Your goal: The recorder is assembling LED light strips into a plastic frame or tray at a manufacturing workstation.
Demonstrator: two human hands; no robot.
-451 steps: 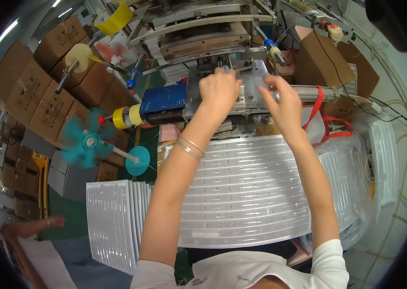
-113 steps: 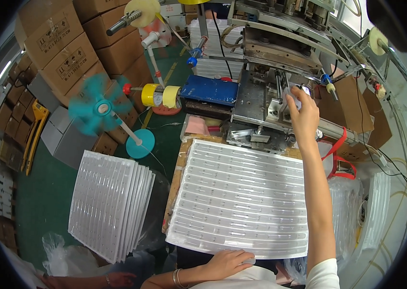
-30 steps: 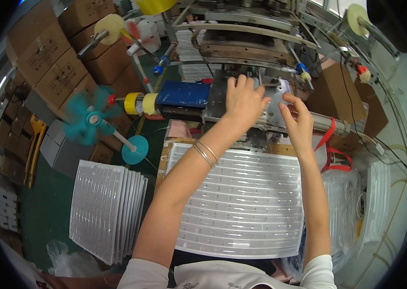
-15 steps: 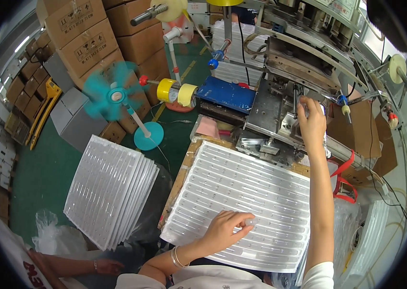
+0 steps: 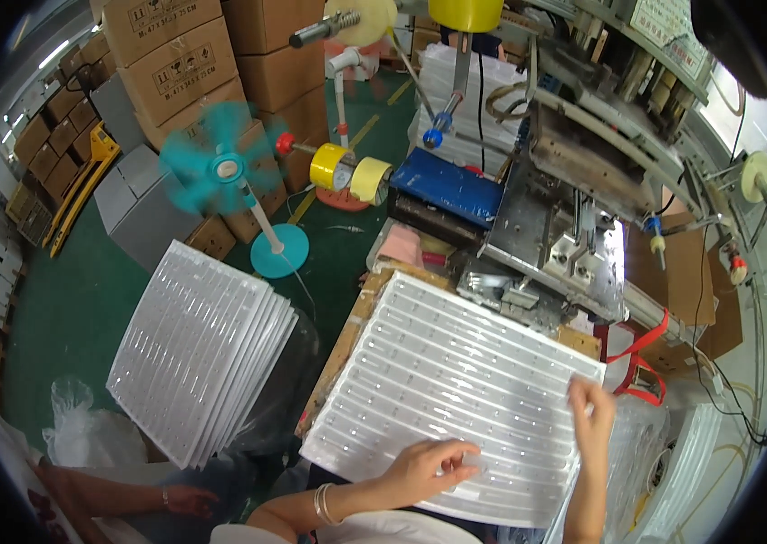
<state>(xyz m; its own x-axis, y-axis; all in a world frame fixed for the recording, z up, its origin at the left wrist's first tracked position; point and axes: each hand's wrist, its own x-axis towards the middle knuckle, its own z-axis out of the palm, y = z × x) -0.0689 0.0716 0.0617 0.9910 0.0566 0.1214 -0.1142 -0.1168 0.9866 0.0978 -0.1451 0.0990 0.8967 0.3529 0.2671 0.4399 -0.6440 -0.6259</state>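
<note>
A large white plastic tray sheet (image 5: 456,363) with rows of long, ribbed slots lies before me, small shiny pieces showing in its rows. Over its near part is my left hand (image 5: 424,471), with a bracelet at the wrist. Its thumb and forefinger are curled towards each other, and a faint translucent bit shows at the tips, too unclear to name. My right hand (image 5: 590,408) hovers at the tray's right edge, fingers bent together and somewhat blurred; what they hold, if anything, is hidden. Beyond the tray stands a metal press machine (image 5: 538,236) with a small clamp fixture (image 5: 574,256) on its bed.
On the left stands a stack of similar trays (image 5: 193,354). A teal fan (image 5: 228,168) spins behind it, near cardboard boxes (image 5: 179,72). Tape rolls (image 5: 334,168) sit beside a blue plate (image 5: 447,186). Another person's hand (image 5: 189,499) is at lower left; a red strap (image 5: 642,340) hangs right.
My right hand has drawn back from the machine's fixture to the tray's right edge. My left hand has shifted slightly right and down; the small round pale piece at its fingertips no longer shows clearly.
</note>
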